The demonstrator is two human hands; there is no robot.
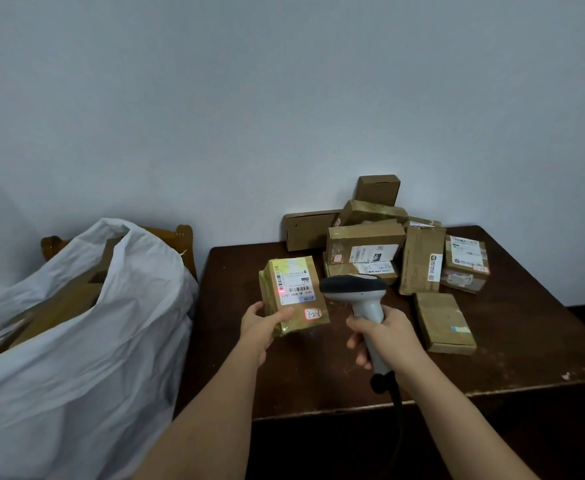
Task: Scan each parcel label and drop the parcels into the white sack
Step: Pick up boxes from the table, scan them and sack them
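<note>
My left hand [261, 323] grips a small taped cardboard parcel [293, 294] by its lower left corner, label side up, above the dark table. A red scan dot glows on the label's left barcode. My right hand [384, 332] holds the grey handle of a barcode scanner [357, 292], whose dark head points at the label. The white sack [76, 341] stands open to the left of the table, with brown parcels showing inside its mouth.
A pile of several cardboard parcels [367, 247] lies at the back of the dark wooden table [319, 375] against the wall. One flat parcel [445, 322] lies apart on the right. A wooden chair back [183, 237] rises behind the sack. The scanner's black cable hangs over the table's front edge.
</note>
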